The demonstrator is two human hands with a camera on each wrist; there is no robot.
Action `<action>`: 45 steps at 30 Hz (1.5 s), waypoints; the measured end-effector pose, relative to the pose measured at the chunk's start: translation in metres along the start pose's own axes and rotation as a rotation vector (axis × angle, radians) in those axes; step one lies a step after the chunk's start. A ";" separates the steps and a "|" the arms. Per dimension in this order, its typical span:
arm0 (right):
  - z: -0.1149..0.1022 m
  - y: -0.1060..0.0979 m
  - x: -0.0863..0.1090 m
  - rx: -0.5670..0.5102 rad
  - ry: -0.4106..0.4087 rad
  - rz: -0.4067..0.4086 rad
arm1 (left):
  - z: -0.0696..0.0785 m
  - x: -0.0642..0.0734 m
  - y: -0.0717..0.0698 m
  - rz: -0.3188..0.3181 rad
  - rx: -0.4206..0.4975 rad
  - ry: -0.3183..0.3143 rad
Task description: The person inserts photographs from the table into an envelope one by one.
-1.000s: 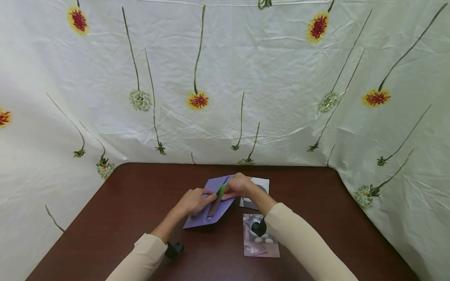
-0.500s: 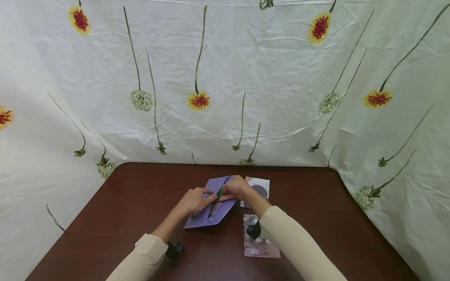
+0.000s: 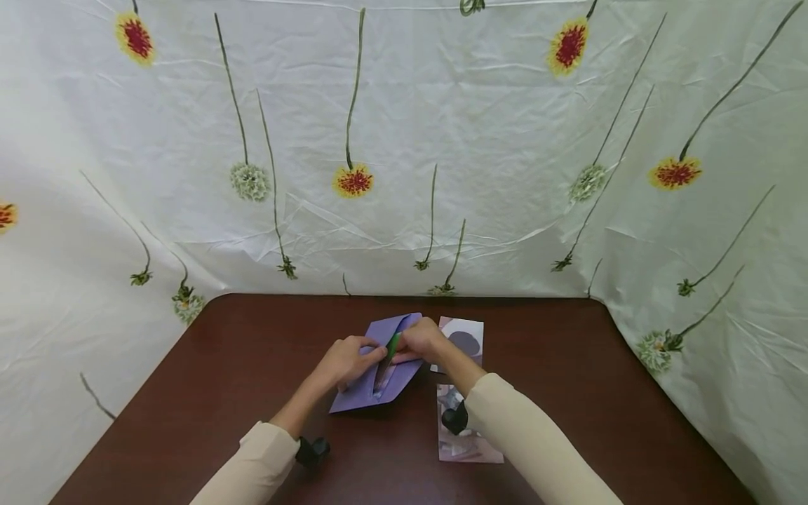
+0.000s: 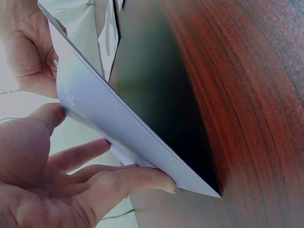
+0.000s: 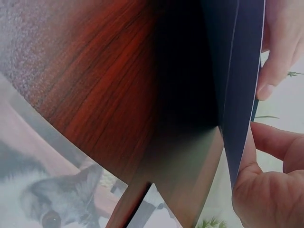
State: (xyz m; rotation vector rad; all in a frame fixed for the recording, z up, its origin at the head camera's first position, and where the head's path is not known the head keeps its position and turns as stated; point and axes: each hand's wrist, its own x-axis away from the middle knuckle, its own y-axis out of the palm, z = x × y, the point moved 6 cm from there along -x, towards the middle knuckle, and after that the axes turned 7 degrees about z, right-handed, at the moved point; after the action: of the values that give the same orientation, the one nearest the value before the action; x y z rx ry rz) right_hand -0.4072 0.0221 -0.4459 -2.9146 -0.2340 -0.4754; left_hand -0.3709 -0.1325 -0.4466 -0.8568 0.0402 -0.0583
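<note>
A purple envelope is raised at a tilt over the table, with a long opening running down its middle. A glossy print with a green part shows inside that opening; most of it is hidden. My left hand holds the envelope's left side, thumb and fingers on its faces in the left wrist view. At the opening's right lip, my right hand pinches the envelope, whose dark panel stands edge-on in the right wrist view. Some right fingertips are hidden, so whether they also touch the print cannot be seen.
Two photo prints lie to the right on the dark wooden table. The nearer one, a cat photo, is partly under the right forearm. The farther print has a grey round shape. A flowered white cloth hangs behind the table.
My right hand and forearm have shifted slightly left and inward along the opening, uncovering more of the farther print. The green part has moved slightly left. My left hand stays nearly still.
</note>
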 end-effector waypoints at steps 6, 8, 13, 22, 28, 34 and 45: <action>-0.010 -0.009 0.008 -0.048 0.019 -0.010 | 0.000 -0.002 0.002 -0.038 0.008 -0.037; -0.014 -0.013 0.011 -0.056 0.020 -0.015 | 0.000 -0.002 0.002 -0.042 0.006 -0.034; -0.021 -0.023 0.018 -0.067 -0.012 -0.039 | -0.002 0.000 0.001 -0.031 -0.030 -0.024; -0.021 -0.055 0.029 0.000 -0.063 -0.027 | -0.002 0.000 0.001 -0.043 -0.019 -0.029; -0.018 -0.087 0.033 0.032 -0.075 0.006 | 0.000 0.001 0.000 -0.053 -0.020 -0.024; -0.013 -0.113 0.036 0.090 -0.082 0.023 | -0.001 -0.001 -0.001 -0.057 -0.012 -0.036; -0.001 -0.145 0.046 0.192 -0.072 0.026 | -0.003 -0.002 0.002 -0.061 -0.009 -0.029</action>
State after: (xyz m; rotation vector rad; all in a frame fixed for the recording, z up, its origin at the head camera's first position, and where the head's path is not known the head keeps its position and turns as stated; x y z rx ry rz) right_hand -0.3904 0.1682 -0.4082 -2.7457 -0.2376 -0.3254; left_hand -0.3726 -0.1330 -0.4502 -0.8680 -0.0132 -0.1030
